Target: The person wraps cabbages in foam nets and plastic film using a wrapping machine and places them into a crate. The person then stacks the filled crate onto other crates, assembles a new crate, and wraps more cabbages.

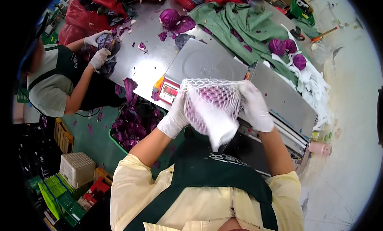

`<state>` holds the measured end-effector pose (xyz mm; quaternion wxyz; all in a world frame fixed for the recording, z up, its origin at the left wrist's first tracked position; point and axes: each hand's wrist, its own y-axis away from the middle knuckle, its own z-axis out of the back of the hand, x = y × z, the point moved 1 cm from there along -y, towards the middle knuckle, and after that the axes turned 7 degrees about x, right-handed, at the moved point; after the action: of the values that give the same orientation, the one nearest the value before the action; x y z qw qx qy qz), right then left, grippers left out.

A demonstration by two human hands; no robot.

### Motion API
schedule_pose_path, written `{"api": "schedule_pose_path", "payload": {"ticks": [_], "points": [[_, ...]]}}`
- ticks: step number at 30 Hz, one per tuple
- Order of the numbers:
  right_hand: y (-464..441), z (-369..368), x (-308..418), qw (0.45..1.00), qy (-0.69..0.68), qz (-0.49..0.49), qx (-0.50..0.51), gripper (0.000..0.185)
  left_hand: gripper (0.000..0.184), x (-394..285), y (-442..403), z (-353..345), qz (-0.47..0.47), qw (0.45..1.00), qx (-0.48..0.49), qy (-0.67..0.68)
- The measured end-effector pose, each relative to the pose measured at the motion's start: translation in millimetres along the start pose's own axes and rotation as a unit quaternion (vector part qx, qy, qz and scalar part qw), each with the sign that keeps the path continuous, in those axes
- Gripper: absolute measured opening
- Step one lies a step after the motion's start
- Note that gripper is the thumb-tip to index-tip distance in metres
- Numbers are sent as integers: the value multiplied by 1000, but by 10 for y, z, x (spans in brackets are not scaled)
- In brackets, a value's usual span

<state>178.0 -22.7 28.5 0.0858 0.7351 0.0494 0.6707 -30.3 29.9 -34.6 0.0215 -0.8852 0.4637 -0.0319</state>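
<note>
In front of my chest a white foam net sleeve (pixel 193 111) is stretched around a red cabbage (pixel 217 96), whose purple shows through the mesh. My left hand (pixel 177 113), in a white glove, is closed on the net's left side. On the opposite side my right hand (pixel 254 105), also gloved, grips the net near its upper rim. A bunched white tail of the sleeve (pixel 225 133) hangs toward my apron. Just beyond my hands is a scale with a flat metal plate (pixel 205 63) and a lit red display (pixel 169 92).
A co-worker's gloved hands (pixel 99 57) hold a cabbage at the left. Trimmed cabbages (pixel 277 46) rest on green cloth (pixel 239 25) beside white nets (pixel 313 81). Purple leaves fill a green-rimmed crate (pixel 113 141) below the metal table. Red sacks (pixel 85 17) stand at the back left.
</note>
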Motion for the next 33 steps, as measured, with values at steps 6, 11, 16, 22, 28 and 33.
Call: {"api": "schedule_pose_path", "payload": {"ticks": [6,11,16,22,28,33], "points": [[743,96,91,927,-300,-177,138,21,52,423,277,-101,13,990,-123,-61],[1314,349,-251,988,-101,-114,34,33,48,1000,335,-272,-39,987,-116,-101],[2109,495,-150,860,-467,-204,-32,48,35,1845,-148,-561,-166,938,-143,-268],[2090,1903,211,926,-364,-9,-94,54,30,2907,-975,-1067,-131,745,8,-655],[1653,2867,586,980,-174,80,-46,52,27,3184,-2519,-789,-55,884,-144,-442],[1298,3474,240,991,-57,14,-119,63,33,3248,-2995,-462,23,860,-242,-449]]}}
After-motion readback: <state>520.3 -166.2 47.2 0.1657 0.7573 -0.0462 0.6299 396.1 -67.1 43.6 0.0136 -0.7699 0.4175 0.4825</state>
